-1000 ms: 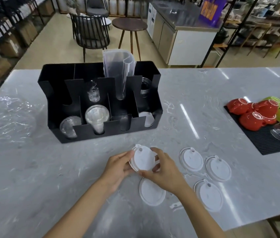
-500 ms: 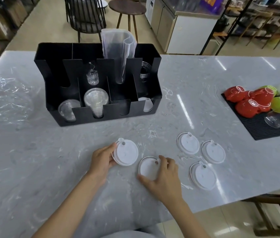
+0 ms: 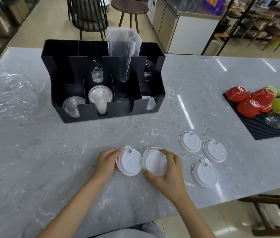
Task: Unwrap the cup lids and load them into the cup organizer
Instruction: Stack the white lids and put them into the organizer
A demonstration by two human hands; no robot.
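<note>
While both hands work low at the near edge, this is how the counter reads, biggest thing first:

Counter: grey marble top (image 3: 32, 160) carrying everything.
Wrapper: crumpled clear plastic film (image 3: 7, 93) lies at the far left, well apart from the lids; I judge the unwrapping done.
Organizer: black cup organizer (image 3: 58, 69) stands upright at the back, with clear cups and lids in its front slots and one white lid (image 3: 150, 103) in the rightmost.
Mat: black ridged mat (image 3: 264, 129) on the right holds red and green cups.
Loose lids: three white lids (image 3: 214, 151) lie flat to the right of the hands.
Left hand: left hand (image 3: 107, 162) grips the held stack of lids (image 3: 129, 163) by its left rim, fingers curled round it.
Right hand: right hand (image 3: 169, 166) pinches another lid (image 3: 153, 162), thumb below, fingers over the top edge.
Change: a second ago both hands shared one stack; half a second ago the right had dropped onto a lid lying flat. Now that lid sits just beside the stack.
Meaning: likely gathering the lids into one stack before loading.
</note>
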